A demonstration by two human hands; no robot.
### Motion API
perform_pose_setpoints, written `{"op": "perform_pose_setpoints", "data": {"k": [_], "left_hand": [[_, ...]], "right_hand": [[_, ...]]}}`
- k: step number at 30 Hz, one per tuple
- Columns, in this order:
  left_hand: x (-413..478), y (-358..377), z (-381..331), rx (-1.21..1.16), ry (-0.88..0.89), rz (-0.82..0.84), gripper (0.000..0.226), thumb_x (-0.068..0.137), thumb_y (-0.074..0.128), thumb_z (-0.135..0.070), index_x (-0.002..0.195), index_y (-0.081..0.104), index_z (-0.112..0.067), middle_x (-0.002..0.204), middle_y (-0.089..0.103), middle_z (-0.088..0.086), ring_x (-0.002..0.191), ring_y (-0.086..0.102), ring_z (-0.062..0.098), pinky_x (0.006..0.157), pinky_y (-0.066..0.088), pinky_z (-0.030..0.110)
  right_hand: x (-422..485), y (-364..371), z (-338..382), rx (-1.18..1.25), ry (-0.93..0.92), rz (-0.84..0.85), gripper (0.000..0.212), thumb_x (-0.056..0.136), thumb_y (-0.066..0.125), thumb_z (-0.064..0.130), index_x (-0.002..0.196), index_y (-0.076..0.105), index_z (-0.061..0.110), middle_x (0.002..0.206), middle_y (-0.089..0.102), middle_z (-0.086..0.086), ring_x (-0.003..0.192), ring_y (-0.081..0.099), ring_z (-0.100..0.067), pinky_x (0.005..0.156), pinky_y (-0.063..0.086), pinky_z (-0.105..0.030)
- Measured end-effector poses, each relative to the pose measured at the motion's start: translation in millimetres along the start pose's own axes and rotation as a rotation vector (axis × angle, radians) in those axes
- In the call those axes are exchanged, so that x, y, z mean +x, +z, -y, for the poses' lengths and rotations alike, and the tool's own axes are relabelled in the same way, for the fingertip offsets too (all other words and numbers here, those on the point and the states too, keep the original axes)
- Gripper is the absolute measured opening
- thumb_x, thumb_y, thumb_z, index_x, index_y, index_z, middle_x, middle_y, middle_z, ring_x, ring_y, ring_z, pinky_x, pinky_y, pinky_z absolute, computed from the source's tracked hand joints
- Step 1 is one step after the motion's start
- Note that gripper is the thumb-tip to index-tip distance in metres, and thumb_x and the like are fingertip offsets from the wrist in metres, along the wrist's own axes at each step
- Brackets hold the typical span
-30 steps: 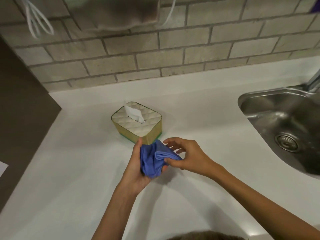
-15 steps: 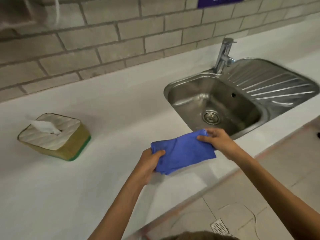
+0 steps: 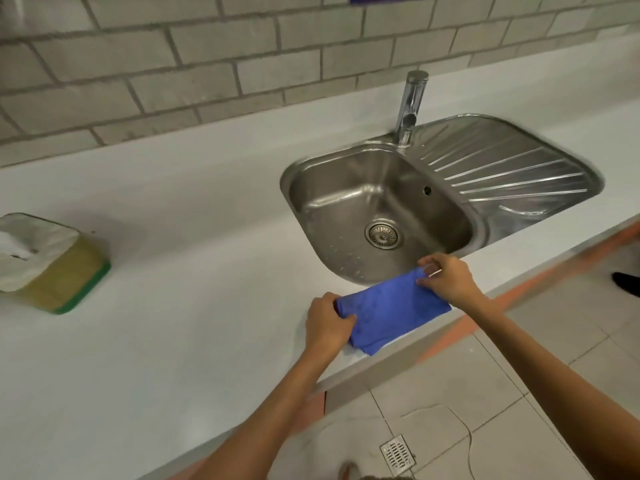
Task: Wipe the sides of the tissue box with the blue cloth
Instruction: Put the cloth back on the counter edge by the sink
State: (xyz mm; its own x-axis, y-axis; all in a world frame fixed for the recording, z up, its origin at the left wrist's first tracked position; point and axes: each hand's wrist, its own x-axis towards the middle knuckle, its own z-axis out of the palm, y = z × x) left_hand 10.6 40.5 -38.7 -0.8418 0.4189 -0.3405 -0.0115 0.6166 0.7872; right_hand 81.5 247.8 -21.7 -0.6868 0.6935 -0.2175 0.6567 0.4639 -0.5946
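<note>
Blue cloth [image 3: 391, 311] is stretched between both hands at the front edge of a white counter [image 3: 180, 341], just in front of the sink. The left hand [image 3: 327, 323] is clenched around the cloth's left end, thumb on top and knuckles toward the camera. The right hand [image 3: 446, 277] pinches the cloth's far right corner between thumb and fingertips, its other fingers curled. The cloth looks folded into a rough rectangle; its lower corner reaches the counter's lip, and whether it lies flat on the surface or is held just above it cannot be told. Both forearms are bare and come in from the bottom of the view.

Just beyond the right hand sits a stainless steel sink [image 3: 311, 174], with a round drain strainer [image 3: 382, 233] in its bowl and a ribbed draining board [image 3: 502, 171] to the right. A chrome tap [image 3: 410, 105] stands upright behind the bowl, before a wall of pale bricks [image 3: 173, 71].

The tissue box [image 3: 65, 271] stands well apart from the hands, far to the left on the same counter and partly cut by the frame edge. Its sides are yellowish with a green band at the base, its top is pale, and a white tissue [image 3: 12, 247] pokes out. Neither hand nor cloth touches it.

Below the counter's edge lies a tiled floor [image 3: 519, 358] with a small drain grate [image 3: 397, 454].
</note>
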Motion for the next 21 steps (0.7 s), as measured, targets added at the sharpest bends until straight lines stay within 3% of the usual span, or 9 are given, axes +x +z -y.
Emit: {"op": "perform_pose_setpoints", "data": {"k": [3, 5, 9, 11, 13, 17, 21], "left_hand": [[0.2, -7.7, 5.9, 0.043, 0.020, -0.081, 0.039, 0.082, 0.066, -0.020, 0.118, 0.055, -0.008, 0.114, 0.059, 0.011, 0.095, 0.059, 0.022, 0.076, 0.039, 0.020], [-0.2, -19.9, 10.5, 0.020, 0.007, -0.134, 0.038, 0.085, 0.064, -0.024, 0.120, 0.055, -0.012, 0.114, 0.059, 0.009, 0.095, 0.058, 0.019, 0.078, 0.039, 0.019], [-3.3, -63.5, 27.9, -0.114, -0.046, -0.235, 0.028, 0.089, 0.059, -0.024, 0.114, 0.057, -0.013, 0.109, 0.064, 0.008, 0.091, 0.063, 0.021, 0.084, 0.050, 0.028], [-5.8, -94.1, 40.9, -0.271, -0.075, -0.316, 0.023, 0.090, 0.056, -0.021, 0.112, 0.058, -0.012, 0.104, 0.065, 0.009, 0.078, 0.064, 0.019, 0.073, 0.054, 0.029], [-7.5, -128.0, 55.3, -0.455, -0.113, -0.407, 0.022, 0.093, 0.051, -0.018, 0.112, 0.056, -0.008, 0.096, 0.062, 0.008, 0.066, 0.061, 0.014, 0.060, 0.051, 0.021], [-11.6, -201.4, 88.6, -0.837, -0.207, -0.552, 0.020, 0.096, 0.045, -0.018, 0.113, 0.047, -0.008, 0.089, 0.060, 0.010, 0.069, 0.061, 0.019, 0.065, 0.051, 0.026], [-15.9, -271.5, 123.6, -1.004, -0.258, -0.670, 0.029, 0.096, 0.044, -0.018, 0.123, 0.043, -0.006, 0.086, 0.056, 0.010, 0.070, 0.059, 0.021, 0.068, 0.051, 0.029]], "right_hand": [[2.6, 8.4, 17.9, -0.087, -0.148, -0.064, 0.035, 0.077, 0.068, 0.012, 0.111, 0.062, 0.005, 0.114, 0.063, -0.018, 0.101, 0.060, -0.032, 0.081, 0.044, -0.031], [0.4, 18.4, 42.2, -0.042, -0.244, -0.076, 0.033, 0.078, 0.067, 0.014, 0.111, 0.064, 0.007, 0.113, 0.064, -0.014, 0.100, 0.061, -0.028, 0.078, 0.040, -0.024], [-5.6, 50.1, 103.0, 0.101, -0.348, 0.026, 0.026, 0.079, 0.067, 0.015, 0.104, 0.066, 0.005, 0.099, 0.070, -0.009, 0.088, 0.065, -0.024, 0.074, 0.042, -0.016], [-9.5, 70.1, 133.6, 0.155, -0.389, 0.105, 0.023, 0.080, 0.066, 0.016, 0.102, 0.067, 0.007, 0.091, 0.068, -0.005, 0.078, 0.063, -0.017, 0.064, 0.042, -0.009], [-13.2, 90.2, 165.3, 0.222, -0.429, 0.204, 0.020, 0.082, 0.065, 0.015, 0.100, 0.067, 0.008, 0.088, 0.067, -0.006, 0.072, 0.060, -0.013, 0.056, 0.043, -0.006], [-20.4, 126.0, 232.8, 0.275, -0.488, 0.374, 0.016, 0.085, 0.061, 0.016, 0.099, 0.065, 0.011, 0.088, 0.066, -0.006, 0.080, 0.067, -0.026, 0.075, 0.049, -0.030], [-26.4, 157.2, 296.5, 0.345, -0.517, 0.476, 0.007, 0.086, 0.059, 0.014, 0.091, 0.064, 0.014, 0.094, 0.066, -0.009, 0.079, 0.066, -0.028, 0.083, 0.052, -0.036]]}}
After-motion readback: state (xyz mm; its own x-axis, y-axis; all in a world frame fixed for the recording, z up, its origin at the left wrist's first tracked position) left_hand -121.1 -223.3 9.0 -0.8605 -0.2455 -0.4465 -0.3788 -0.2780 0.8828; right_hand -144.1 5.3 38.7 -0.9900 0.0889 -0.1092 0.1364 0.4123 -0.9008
